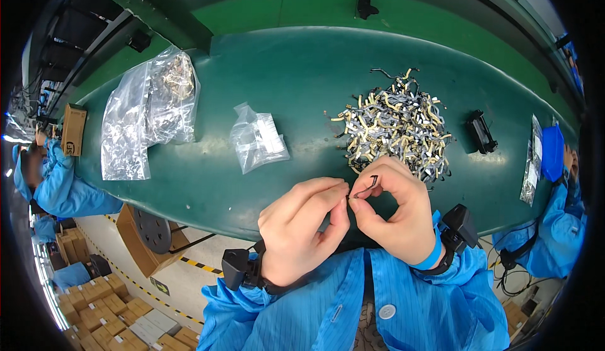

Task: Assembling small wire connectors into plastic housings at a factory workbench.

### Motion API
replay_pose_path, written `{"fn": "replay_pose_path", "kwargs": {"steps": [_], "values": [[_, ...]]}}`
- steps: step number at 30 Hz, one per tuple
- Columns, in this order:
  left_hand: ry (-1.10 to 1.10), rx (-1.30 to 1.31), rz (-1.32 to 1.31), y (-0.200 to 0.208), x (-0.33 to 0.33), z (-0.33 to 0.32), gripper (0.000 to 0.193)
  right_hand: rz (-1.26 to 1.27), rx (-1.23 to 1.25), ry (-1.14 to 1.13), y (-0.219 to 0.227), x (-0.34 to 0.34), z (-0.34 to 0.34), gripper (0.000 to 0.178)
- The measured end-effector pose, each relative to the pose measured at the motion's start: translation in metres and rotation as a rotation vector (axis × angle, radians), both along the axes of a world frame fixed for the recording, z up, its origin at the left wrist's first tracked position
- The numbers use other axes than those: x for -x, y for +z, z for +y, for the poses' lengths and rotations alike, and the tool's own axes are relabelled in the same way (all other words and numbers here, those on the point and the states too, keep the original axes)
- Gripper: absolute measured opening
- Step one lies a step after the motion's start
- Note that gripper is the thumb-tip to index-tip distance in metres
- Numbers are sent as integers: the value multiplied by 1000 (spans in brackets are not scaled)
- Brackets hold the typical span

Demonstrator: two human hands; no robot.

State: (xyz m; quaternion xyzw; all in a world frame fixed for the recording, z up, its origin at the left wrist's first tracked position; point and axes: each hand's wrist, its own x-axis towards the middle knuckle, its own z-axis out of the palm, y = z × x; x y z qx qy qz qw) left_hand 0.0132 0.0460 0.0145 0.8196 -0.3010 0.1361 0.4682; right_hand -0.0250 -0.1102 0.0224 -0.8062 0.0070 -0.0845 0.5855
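Note:
My two hands meet just above the near edge of the green table [315,130]. My right hand [400,209] pinches a short, dark, bent strip [367,189], which looks like a small flex cable, between thumb and forefinger. Close beside it, the thumb and fingertips of my left hand [305,225] are pressed together. Whatever they hold is too small or hidden to make out. Beyond my right hand lies a heap of small flex cables [397,124] in yellow, grey, black and white.
Large clear bags [129,124] lie at the left, and a smaller clear bag [258,140] is nearer the middle. Right of the heap is a black holder [481,132]. A blue bin [553,152] stands at the right edge. Co-workers in blue sit at both sides.

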Motion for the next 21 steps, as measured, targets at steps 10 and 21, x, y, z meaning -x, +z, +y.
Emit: {"fn": "replay_pose_path", "kwargs": {"steps": [10, 21], "values": [[150, -131, -69, -17, 6, 38, 20, 91, -138, 90, -6, -5, 11, 13], [256, -495, -248, -16, -46, 65, 13, 173, -179, 49, -5, -8, 5, 10]]}}
